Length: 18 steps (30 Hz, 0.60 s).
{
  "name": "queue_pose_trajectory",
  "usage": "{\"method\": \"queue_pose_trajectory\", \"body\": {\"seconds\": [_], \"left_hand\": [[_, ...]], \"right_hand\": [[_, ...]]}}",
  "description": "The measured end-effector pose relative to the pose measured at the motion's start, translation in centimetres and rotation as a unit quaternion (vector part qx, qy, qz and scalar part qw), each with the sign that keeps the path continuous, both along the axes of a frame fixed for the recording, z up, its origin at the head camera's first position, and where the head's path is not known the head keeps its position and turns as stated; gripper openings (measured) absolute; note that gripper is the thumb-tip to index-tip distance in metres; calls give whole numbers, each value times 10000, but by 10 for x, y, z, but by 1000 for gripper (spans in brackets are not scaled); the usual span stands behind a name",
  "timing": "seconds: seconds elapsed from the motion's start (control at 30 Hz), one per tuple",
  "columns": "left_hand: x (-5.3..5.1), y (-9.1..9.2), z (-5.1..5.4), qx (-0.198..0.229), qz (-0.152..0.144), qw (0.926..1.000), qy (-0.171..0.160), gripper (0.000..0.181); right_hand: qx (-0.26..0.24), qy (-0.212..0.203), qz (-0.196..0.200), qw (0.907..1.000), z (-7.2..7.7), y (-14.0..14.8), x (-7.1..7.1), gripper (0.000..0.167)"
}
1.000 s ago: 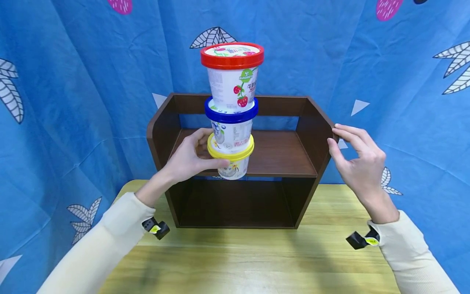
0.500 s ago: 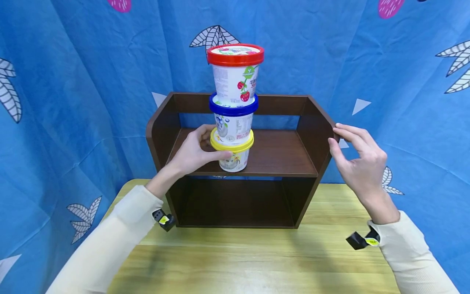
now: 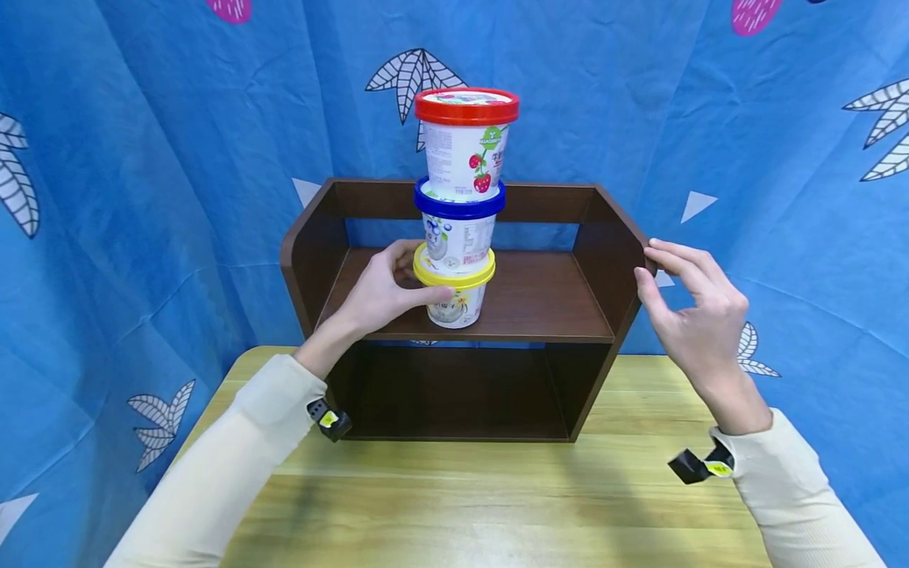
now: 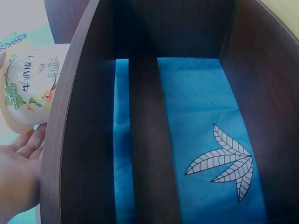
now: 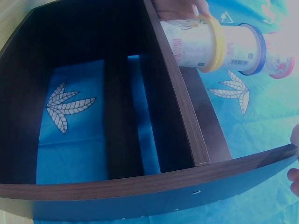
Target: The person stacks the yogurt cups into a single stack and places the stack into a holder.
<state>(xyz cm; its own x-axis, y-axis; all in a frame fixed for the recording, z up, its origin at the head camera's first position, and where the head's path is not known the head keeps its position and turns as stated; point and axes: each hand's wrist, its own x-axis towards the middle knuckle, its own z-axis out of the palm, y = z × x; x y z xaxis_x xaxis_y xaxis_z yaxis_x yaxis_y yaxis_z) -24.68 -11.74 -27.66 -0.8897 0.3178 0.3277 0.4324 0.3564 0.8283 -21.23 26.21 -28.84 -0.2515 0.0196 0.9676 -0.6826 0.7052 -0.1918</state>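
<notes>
Three paper ice cream tubs stand in a stack in the head view: a red-lidded tub [image 3: 465, 150] on top, a blue-lidded tub [image 3: 460, 237] in the middle, a yellow-lidded tub [image 3: 458, 304] at the bottom. My left hand [image 3: 387, 288] grips the yellow-lidded tub from the left, thumb across its front. The stack is over the upper board of a dark brown shelf [image 3: 540, 296]; whether its base touches the board cannot be told. My right hand [image 3: 699, 312] pinches the front edge of the shelf's right side panel [image 5: 243, 165], thumb and fingers on either side.
The two-tier shelf stands on a light wooden table [image 3: 454, 505]. Its lower compartment [image 3: 454, 394] lies below the stack. A blue patterned curtain [image 3: 177, 158] hangs behind and at both sides. Small black cameras sit on both wrists.
My left hand has moved right and slightly away with the stack, and the base now appears higher, over the upper board. The right hand has stayed at the side panel.
</notes>
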Motion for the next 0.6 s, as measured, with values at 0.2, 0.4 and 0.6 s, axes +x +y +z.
{"method": "queue_pose_trajectory", "body": {"seconds": [0.2,0.4,0.6], "left_hand": [[1,2,-2,33,-11,10000,23,78],[-1,2,-3,42,-29,10000,3,79],[0,0,-3,37,-102,9999,-43,81]], "right_hand": [[-27,-13,19,10000,0,0,1,28],[1,-40,-10,10000,1,-2,2,28],[10,-151,80,9999,2,-2,4,29]]}}
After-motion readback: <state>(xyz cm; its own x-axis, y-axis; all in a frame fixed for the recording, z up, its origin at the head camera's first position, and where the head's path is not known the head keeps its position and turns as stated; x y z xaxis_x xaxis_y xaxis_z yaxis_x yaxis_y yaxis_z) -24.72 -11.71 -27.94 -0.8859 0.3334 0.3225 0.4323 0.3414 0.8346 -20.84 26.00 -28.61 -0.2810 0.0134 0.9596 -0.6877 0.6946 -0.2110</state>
